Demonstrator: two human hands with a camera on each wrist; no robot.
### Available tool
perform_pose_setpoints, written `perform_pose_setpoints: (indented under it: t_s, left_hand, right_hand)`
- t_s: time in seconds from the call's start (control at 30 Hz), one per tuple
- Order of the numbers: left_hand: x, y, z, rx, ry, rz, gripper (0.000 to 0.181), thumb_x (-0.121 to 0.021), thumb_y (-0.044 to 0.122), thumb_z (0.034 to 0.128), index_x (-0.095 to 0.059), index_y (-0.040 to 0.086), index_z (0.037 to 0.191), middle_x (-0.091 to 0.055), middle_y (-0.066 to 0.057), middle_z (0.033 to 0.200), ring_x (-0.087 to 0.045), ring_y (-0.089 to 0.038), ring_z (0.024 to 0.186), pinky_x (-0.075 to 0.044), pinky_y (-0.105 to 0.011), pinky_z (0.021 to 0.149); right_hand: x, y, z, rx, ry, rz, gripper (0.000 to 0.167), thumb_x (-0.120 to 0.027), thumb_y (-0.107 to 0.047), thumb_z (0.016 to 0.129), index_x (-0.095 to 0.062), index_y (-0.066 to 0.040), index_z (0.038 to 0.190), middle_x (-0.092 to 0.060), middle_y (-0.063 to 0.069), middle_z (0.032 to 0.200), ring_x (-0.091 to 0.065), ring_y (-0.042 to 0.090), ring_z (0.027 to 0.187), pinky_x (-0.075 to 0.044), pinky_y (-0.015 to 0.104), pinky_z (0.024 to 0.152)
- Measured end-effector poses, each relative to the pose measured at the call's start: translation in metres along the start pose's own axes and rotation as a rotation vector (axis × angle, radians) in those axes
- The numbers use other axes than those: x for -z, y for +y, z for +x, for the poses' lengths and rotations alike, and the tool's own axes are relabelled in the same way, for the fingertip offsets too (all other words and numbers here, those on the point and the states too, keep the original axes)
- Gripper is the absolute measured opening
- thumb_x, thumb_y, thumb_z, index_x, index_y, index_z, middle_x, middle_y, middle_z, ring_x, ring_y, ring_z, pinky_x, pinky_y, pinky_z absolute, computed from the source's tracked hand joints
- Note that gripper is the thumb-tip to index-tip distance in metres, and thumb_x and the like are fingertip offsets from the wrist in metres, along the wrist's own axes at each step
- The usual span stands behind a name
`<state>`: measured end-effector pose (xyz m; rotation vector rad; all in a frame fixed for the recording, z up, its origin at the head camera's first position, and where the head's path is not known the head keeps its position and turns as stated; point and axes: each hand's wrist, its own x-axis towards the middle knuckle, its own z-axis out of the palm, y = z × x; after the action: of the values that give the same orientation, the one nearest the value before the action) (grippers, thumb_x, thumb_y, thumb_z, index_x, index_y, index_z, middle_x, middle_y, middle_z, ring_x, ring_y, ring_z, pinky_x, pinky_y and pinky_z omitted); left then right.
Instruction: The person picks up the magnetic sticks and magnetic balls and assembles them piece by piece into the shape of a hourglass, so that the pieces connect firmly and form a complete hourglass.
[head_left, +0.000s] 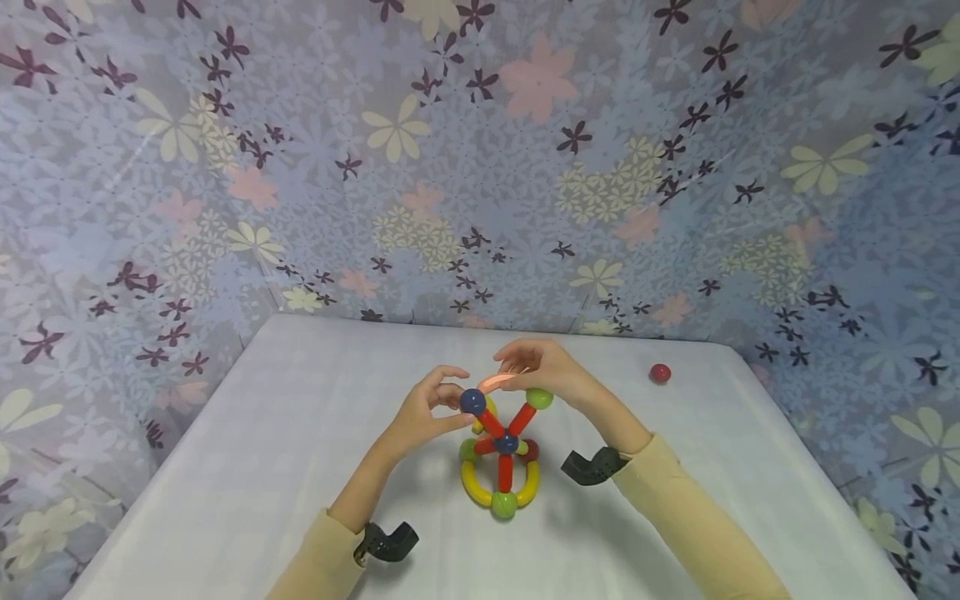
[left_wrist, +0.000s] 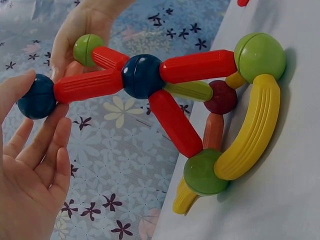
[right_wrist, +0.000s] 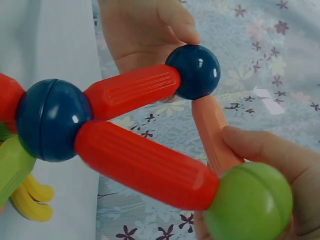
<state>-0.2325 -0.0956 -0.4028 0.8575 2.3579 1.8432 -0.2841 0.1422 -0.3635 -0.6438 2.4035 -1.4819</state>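
A structure of ball-and-rod building toy pieces stands on the table, with red rods meeting at a central blue ball. My left hand holds the upper blue ball between thumb and fingers. An orange rod is pinched by my right hand, one end touching that blue ball. Its other end is hidden behind the upper green ball, which tops another red rod. Yellow curved rods, green balls and a dark red ball form the base.
A loose red ball lies on the white-covered table, toward the back right. Short yellow rods rest on the table behind the structure. A flowered cloth hangs along the table's back edge.
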Motion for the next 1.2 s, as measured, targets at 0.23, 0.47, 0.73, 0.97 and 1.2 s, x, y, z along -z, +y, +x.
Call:
perform_pose_setpoints:
  t_s: [0.23, 0.47, 0.73, 0.97, 1.2]
  left_hand:
    - [-0.002, -0.016, 0.004, -0.013, -0.012, 0.002, 0.047, -0.070, -0.001, 0.0806, -0.054, -0.001, 0.125, -0.067, -0.022, 0.099, -0.061, -0.003, 0.088, -0.049, -0.050, 0.090]
    - [-0.003, -0.027, 0.004, -0.034, -0.003, 0.053, 0.038, -0.073, 0.004, 0.0795, -0.062, 0.004, 0.116, -0.068, -0.015, 0.104, -0.060, -0.005, 0.088, -0.051, -0.034, 0.086]
    - [-0.001, -0.026, 0.000, -0.060, 0.008, 0.072, 0.037, -0.078, 0.012, 0.0764, -0.064, 0.009, 0.110, -0.068, -0.009, 0.102, -0.059, -0.008, 0.088, -0.049, -0.036, 0.086]
    - [-0.005, -0.037, -0.001, -0.035, -0.020, 0.003, 0.054, -0.077, 0.005, 0.0762, -0.053, 0.005, 0.125, -0.069, -0.016, 0.097, -0.063, -0.007, 0.085, -0.051, -0.033, 0.086]
    - [-0.018, -0.048, 0.000, -0.007, -0.097, 0.000, 0.037, -0.073, 0.011, 0.0819, -0.062, 0.001, 0.115, -0.070, -0.015, 0.104, -0.066, -0.020, 0.093, -0.051, -0.044, 0.089]
  right_hand:
    - [-0.003, 0.007, -0.003, -0.029, 0.013, 0.076, 0.037, -0.070, -0.015, 0.085, -0.062, -0.004, 0.118, -0.068, 0.006, 0.101, -0.062, 0.014, 0.090, -0.053, 0.030, 0.080]
    - [0.010, 0.014, -0.026, -0.082, 0.245, 0.110, 0.039, -0.060, -0.029, 0.093, -0.058, -0.003, 0.123, -0.063, 0.016, 0.121, -0.062, 0.010, 0.093, -0.052, 0.033, 0.088]
    - [0.036, 0.045, -0.084, -0.202, 0.501, -0.008, 0.040, -0.060, -0.031, 0.093, -0.059, 0.001, 0.118, -0.067, 0.009, 0.109, -0.061, 0.000, 0.082, -0.050, 0.020, 0.077]
    - [0.049, 0.093, -0.152, -0.372, 0.518, -0.341, 0.037, -0.063, -0.023, 0.090, -0.060, 0.002, 0.117, -0.065, 0.023, 0.111, -0.065, 0.025, 0.091, -0.049, 0.027, 0.072]
    - [0.044, 0.133, -0.195, -0.505, 0.554, -0.366, 0.043, -0.071, -0.018, 0.081, -0.059, 0.008, 0.113, -0.064, 0.022, 0.092, -0.063, 0.029, 0.082, -0.047, 0.030, 0.061]
